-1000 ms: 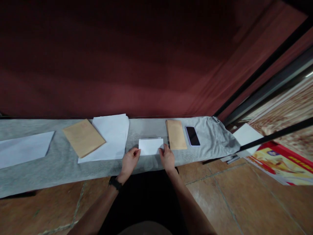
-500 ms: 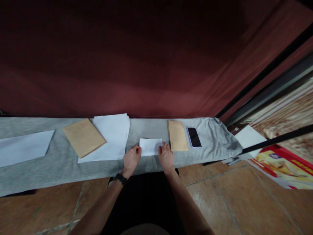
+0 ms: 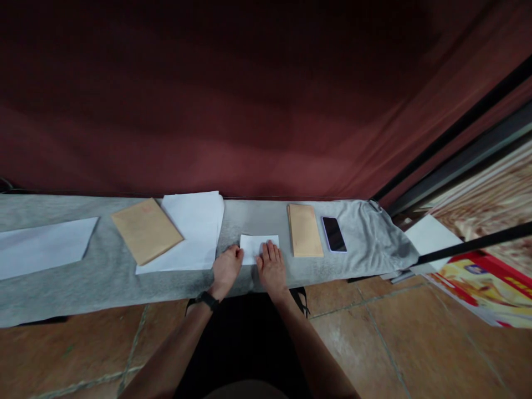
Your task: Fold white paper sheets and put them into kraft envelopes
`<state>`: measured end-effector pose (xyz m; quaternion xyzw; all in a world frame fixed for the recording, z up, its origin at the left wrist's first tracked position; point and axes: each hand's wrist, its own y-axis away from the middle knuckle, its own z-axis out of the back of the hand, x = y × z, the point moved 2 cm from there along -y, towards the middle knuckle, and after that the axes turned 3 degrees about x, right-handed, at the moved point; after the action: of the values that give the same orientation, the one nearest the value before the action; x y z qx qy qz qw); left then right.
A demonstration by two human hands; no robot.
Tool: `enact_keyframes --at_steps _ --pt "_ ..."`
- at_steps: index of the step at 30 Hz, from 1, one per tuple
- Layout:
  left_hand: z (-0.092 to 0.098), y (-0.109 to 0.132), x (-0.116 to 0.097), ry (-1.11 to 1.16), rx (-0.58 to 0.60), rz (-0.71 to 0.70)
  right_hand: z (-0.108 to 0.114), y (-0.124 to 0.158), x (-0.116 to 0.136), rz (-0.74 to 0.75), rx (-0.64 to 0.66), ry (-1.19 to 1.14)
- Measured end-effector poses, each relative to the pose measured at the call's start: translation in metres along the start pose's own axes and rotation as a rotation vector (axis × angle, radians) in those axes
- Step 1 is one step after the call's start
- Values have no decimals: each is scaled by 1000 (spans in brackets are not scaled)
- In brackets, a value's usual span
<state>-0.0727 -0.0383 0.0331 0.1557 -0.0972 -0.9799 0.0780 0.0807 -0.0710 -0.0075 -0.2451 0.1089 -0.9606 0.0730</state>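
Observation:
A small folded white sheet (image 3: 252,244) lies on the grey cloth (image 3: 103,277) right in front of me. My right hand (image 3: 271,266) rests flat on its near right part, fingers stretched out over the paper. At the sheet's left edge my left hand (image 3: 226,266) has its fingers curled, the fingertips touching the paper. A dark watch sits on my left wrist.
A narrow tan envelope (image 3: 305,237) and a dark phone (image 3: 333,234) lie to the right. Left are a stack of white sheets (image 3: 191,230), a wider tan envelope (image 3: 147,230) and a long white sheet (image 3: 44,246). A dark red curtain (image 3: 249,100) hangs behind. Printed papers (image 3: 482,277) lie on the tiled floor.
My right hand has slid left from the sheet's right edge onto the paper and flattened. The sheet looks smaller than before. My left hand stays at its left edge.

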Motion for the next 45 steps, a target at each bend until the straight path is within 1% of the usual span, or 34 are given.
enact_keyframes --at_steps 4,9,12,14,16,19,21,22,24,27,32,36,41,43,45 --pt "-1 -1 -1 -11 4 -4 -4 7 -2 -37 -25 47" --pt "-3 3 -4 -61 -3 23 -6 11 0 -44 -61 159" --pt "-4 4 -4 -76 -28 15 -8 11 0 -41 -49 231" --pt "-6 4 -4 -69 -74 -17 -9 11 0 -39 -49 251" --pt "-11 5 -9 -54 -144 -109 -10 11 -1 -38 -57 249" --pt "-25 10 -23 21 -215 -359 -10 12 -2 -40 -54 234" --pt "-37 12 -34 79 -206 -515 -10 12 -3 -30 -25 237" --pt "-43 13 -38 84 -195 -560 -10 12 -4 -23 -6 243" --pt "-52 13 -43 59 -172 -597 -10 12 -4 -12 20 254" --pt "-56 8 -40 -3 -161 -564 -10 11 -3 -22 3 251" --pt "-52 0 -25 -72 -212 -489 -9 10 -2 -73 -84 214" --pt "-52 -2 -13 -94 -238 -439 -8 13 -7 -88 -138 206" --pt "-50 -1 -7 -114 -237 -415 -4 23 -20 -103 -157 208" --pt "-49 -1 -7 -122 -235 -415 1 24 -20 -116 -161 197" --pt "-48 0 -7 -127 -237 -417 6 21 -15 -109 -142 171"
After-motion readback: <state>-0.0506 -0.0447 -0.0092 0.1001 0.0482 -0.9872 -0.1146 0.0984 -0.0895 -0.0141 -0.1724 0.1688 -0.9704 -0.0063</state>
